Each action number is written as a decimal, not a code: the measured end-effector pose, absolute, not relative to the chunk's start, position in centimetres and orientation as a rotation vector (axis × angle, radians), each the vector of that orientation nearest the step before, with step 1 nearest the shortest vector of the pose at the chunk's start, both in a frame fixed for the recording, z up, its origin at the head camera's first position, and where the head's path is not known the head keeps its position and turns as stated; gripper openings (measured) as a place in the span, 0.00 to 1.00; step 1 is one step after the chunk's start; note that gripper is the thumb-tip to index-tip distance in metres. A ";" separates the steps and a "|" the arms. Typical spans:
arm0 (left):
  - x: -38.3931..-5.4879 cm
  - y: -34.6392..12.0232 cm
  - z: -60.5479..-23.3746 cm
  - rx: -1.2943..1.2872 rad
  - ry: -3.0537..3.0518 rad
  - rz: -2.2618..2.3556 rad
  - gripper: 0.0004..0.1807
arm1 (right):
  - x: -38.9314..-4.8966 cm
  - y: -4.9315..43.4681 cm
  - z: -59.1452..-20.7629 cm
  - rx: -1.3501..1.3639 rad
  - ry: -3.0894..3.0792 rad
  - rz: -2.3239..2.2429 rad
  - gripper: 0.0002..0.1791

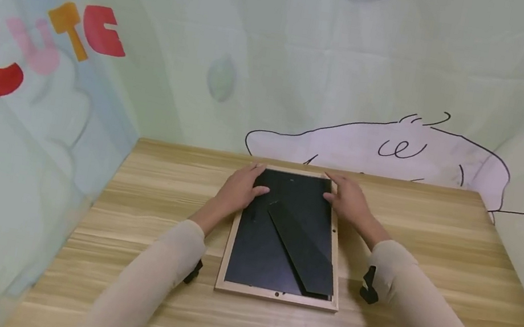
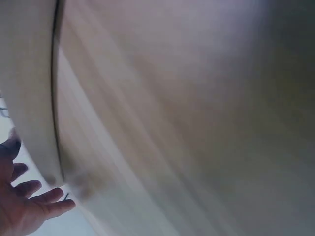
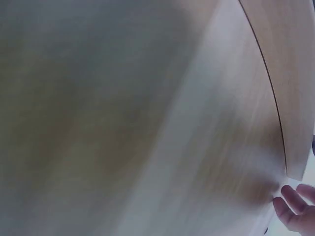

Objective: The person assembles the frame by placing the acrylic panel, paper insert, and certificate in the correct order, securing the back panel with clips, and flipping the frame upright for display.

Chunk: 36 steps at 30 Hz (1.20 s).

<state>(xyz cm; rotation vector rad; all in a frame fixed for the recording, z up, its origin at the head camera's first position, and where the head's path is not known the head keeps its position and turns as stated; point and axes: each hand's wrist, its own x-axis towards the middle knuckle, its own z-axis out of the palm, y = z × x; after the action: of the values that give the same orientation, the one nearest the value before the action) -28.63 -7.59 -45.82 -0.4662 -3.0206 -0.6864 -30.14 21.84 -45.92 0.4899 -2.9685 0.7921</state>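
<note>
A picture frame (image 1: pixel 251 291) with a pale wooden border lies back side up on the table. Its black backing board (image 1: pixel 249 242) carries a black easel stand (image 1: pixel 301 251) that slants toward the lower right corner. At the far left corner rests my left hand (image 1: pixel 237 188), its thumb over the backing and its fingers along the outer edge. My right hand (image 1: pixel 350 202) touches the far right corner, index finger extended along the top edge. In the left wrist view, the left fingers (image 2: pixel 54 210) spread beside the frame's wooden side (image 2: pixel 29 88); the right wrist view shows right fingertips (image 3: pixel 293 197) near the corner.
The wood-grain table (image 1: pixel 157 198) ends at a back edge just beyond the frame. Printed cloth walls (image 1: pixel 201 32) stand behind it and at both sides. A dark wrist strap (image 1: pixel 369 285) shows under the right sleeve.
</note>
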 end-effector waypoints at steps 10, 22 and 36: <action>-20.7 -7.8 -44.2 -0.666 -2.856 -0.552 0.27 | -23.7 24.3 -44.9 0.143 -3.072 1.304 0.25; -12.3 -2.6 -44.4 -1.026 -2.946 -0.556 0.16 | -18.2 25.6 -44.7 0.221 -3.217 1.824 0.31; -13.4 -1.7 -44.4 -1.088 -3.052 -0.823 0.14 | -17.1 25.7 -44.8 0.173 -3.235 1.880 0.21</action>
<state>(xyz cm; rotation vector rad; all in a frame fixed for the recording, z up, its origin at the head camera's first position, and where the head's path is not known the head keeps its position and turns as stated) -13.41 -1.66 -44.40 -1.0884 -3.0519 -0.8227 -17.14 25.67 -44.77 0.1734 -3.2345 1.8799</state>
